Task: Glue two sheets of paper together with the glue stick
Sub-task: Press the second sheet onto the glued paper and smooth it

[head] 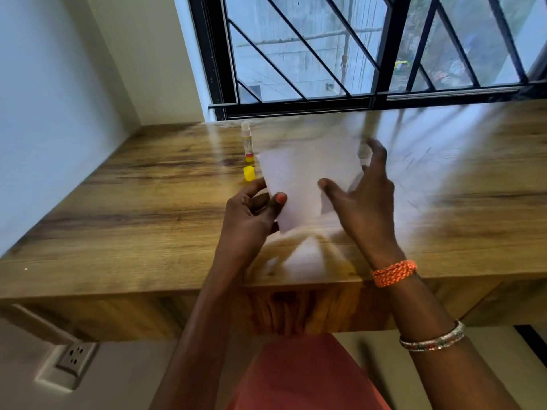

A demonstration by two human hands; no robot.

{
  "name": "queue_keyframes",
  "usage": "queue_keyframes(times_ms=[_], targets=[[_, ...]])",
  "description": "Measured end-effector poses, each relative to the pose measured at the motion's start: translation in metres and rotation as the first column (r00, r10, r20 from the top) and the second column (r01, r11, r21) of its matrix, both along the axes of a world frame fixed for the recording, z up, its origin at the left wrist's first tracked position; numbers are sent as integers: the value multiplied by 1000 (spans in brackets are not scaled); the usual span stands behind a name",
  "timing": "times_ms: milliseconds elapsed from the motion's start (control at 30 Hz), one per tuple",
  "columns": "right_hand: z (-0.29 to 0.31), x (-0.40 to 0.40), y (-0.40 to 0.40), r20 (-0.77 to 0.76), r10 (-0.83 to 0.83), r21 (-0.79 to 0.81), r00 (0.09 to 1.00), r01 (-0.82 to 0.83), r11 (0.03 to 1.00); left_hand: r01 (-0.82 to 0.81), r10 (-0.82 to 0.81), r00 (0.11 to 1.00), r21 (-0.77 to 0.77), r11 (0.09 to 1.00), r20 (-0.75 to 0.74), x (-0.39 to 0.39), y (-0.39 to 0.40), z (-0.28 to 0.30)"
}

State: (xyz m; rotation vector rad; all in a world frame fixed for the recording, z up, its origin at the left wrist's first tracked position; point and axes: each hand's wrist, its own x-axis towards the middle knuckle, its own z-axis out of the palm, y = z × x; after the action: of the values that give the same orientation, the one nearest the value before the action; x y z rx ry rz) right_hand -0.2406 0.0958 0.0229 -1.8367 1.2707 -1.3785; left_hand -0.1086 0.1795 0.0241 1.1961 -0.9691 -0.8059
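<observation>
**Paper held up over the desk, glue stick standing uncapped**

The left hand (251,208) pinches the white paper (307,184) at its lower left edge, thumb on top, holding it above the wooden desk (118,232). The right hand (364,196) has its fingers spread loose at the sheet's right edge. It's blurry, so one sheet or two, can't tell. The glue stick (247,142) stands upright just left of the paper, its yellow cap (249,173) lying beside it.

paper (307,179): white sheet, motion-blurred, held tilted above the desk at frame centre; one sheet or two cannot be told | glue stick (247,142): white and yellow, upright, uncapped, upper centre-left | cap (249,173): yellow, on desk just below stick
</observation>
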Motion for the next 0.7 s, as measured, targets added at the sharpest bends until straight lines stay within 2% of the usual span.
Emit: queue_keyframes(times_ms=[67, 167, 267, 300, 400, 467, 600, 700], targets=[[-2, -2, -5, 110, 13, 3, 994, -13, 1000, 23, -23, 1000, 33, 999, 0, -2, 1, -4], [-5, -2, -3, 167, 30, 4, 985, -31, 999, -31, 27, 993, 37, 999, 116, -8, 0, -14], [-7, -8, -8, 212, 66, 25, 975, -73, 997, -95, 84, 988, 81, 992, 127, -6, -1, -16], [-8, -12, -10, 213, 76, 32, 974, -85, 996, -71, 60, 994, 124, 990, 94, -3, 0, -15], [-6, -21, -15, 220, 97, 61, 971, -113, 992, 93, -63, 984, 181, 979, -165, 5, 3, -5], [-4, -22, -15, 236, 133, 85, 963, -157, 984, 48, -22, 982, 135, 990, -189, 9, 2, -2], [-9, -12, -3, 252, 146, 117, 957, -179, 977, -225, 224, 974, 38, 974, 34, 4, -7, -7], [-12, -4, 6, 187, 135, 107, 973, -156, 982, -463, 486, 841, -146, 874, 240, 1, -15, -14]])
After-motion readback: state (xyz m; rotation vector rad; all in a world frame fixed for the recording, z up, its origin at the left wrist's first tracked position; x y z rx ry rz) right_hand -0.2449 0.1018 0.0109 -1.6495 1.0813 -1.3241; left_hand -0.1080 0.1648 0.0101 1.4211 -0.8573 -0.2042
